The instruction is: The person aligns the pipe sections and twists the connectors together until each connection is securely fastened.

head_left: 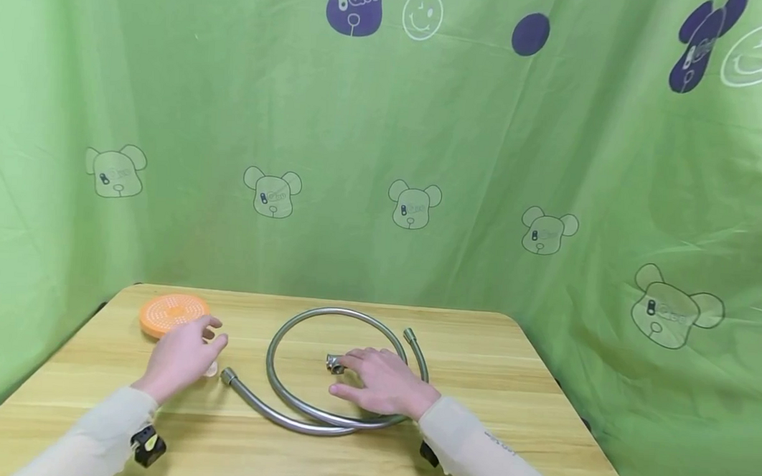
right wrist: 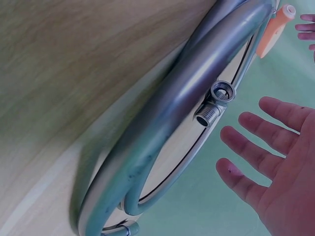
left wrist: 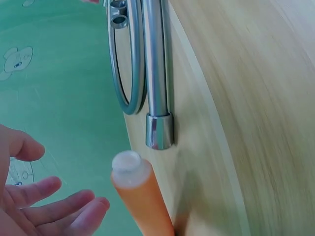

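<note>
An orange shower head [head_left: 165, 316] with a perforated round face lies at the table's left. Above its handle hovers my left hand [head_left: 181, 353], fingers spread and loosely bent, holding nothing. The left wrist view shows the orange handle [left wrist: 145, 206] with a whitish, translucent end, apart from the fingertips. A metal shower hose [head_left: 271, 365] lies coiled mid-table, one end connector [head_left: 228, 376] pointing toward the shower head. Within the loop sits a small chrome threaded fitting [head_left: 333, 364]. Over the coil's right part my right hand [head_left: 386, 382] is held with fingers extended; the right wrist view shows it gripping nothing.
The wooden table [head_left: 487, 430] has rounded far corners. Green cloth [head_left: 361, 122] printed with bear heads hangs behind and on both sides. Black wrist devices [head_left: 148, 446] are strapped at both sleeves. The hose's other end [head_left: 410, 334] points away at the coil's right.
</note>
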### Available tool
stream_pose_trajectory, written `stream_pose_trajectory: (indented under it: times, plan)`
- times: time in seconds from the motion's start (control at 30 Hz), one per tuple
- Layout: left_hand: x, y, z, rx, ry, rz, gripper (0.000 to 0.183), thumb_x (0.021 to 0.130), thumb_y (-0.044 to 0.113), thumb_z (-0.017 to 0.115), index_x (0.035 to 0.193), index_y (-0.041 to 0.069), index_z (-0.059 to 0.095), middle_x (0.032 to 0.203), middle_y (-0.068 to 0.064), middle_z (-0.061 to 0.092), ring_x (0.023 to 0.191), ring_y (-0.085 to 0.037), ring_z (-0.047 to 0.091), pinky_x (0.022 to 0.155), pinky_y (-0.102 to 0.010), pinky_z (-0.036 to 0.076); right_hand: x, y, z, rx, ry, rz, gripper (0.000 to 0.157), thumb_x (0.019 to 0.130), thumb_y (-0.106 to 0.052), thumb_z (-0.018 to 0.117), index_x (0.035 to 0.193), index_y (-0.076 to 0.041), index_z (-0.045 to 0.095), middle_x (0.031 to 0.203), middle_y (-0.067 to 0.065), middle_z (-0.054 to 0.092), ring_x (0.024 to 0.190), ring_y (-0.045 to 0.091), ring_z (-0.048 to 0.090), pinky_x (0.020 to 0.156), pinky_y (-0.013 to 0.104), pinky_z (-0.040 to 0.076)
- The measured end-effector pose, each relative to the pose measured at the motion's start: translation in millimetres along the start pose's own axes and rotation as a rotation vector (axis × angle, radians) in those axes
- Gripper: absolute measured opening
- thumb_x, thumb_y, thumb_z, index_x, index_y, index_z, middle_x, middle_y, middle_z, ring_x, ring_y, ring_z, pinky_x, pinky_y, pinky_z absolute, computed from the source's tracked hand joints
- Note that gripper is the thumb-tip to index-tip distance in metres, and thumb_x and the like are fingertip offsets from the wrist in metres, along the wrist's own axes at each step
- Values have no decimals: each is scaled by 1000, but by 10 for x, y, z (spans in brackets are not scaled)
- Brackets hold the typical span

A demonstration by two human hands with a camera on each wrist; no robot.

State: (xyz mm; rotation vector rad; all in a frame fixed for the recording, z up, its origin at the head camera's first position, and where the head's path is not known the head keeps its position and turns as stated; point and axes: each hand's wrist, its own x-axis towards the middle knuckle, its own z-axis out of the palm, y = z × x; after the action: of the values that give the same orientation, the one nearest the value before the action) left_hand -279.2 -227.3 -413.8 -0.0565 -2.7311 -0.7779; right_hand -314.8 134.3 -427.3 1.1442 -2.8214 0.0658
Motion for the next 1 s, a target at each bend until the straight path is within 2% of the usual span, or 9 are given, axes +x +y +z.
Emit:
stream_pose_trajectory:
  times: [0.3, 0.43, 0.6, 0.8, 0.83, 0.9, 1.0]
  plan:
    - [7, -149, -62, 11, 7, -60, 47, 97, 34, 57, 129, 0, 61, 120, -27, 67, 101, -43, 66, 82, -58, 52, 8, 6, 10, 4, 2, -1, 80, 94, -78, 28, 147, -23, 52, 147, 6, 56, 132, 29, 55, 110, 52, 45]
    - [2, -208, -81, 10, -15, -102, 49, 97, 35, 56, 128, -2, 61, 123, -27, 66, 98, -41, 66, 80, -55, 53, 2, 6, 10, 15, 0, -4, 79, 95, -77, 29, 147, -22, 52, 147, 7, 56, 132, 30, 55, 111, 52, 44]
    - [-5, -294, -124, -3, -40, -155, 58, 98, 39, 55, 132, -7, 55, 129, -34, 59, 106, -51, 61, 83, -59, 51, 2, 1, 10, 22, 5, -8, 80, 95, -77, 28, 147, -22, 52, 147, 8, 56, 132, 30, 55, 111, 53, 44]
    - [-5, -359, -166, -38, -100, -219, 66, 99, 43, 53, 138, -11, 47, 132, -39, 54, 108, -52, 59, 82, -57, 51, 3, 2, 2, 23, 8, -6, 80, 95, -77, 26, 147, -22, 53, 147, 7, 56, 132, 30, 55, 111, 53, 43]
    - [-11, -367, -169, -45, -110, -229, 66, 100, 42, 53, 138, -12, 46, 130, -39, 55, 105, -49, 60, 80, -54, 52, 4, 1, 2, 25, 8, -8, 79, 96, -77, 26, 146, -22, 53, 147, 7, 56, 132, 30, 55, 111, 53, 43]
    - [-28, -382, -171, -75, -131, -256, 66, 100, 41, 52, 138, -12, 44, 113, -33, 64, 92, -41, 64, 71, -46, 53, 4, -2, 3, 27, 9, -9, 79, 96, -77, 26, 146, -22, 53, 147, 7, 56, 132, 30, 55, 111, 53, 44]
    - [-55, -421, -155, -127, -160, -296, 65, 100, 39, 51, 139, -13, 41, 86, -20, 68, 71, -28, 65, 61, -37, 49, 5, -9, 10, 32, 8, -13, 80, 96, -77, 26, 146, -22, 53, 147, 8, 56, 132, 30, 55, 110, 53, 44]
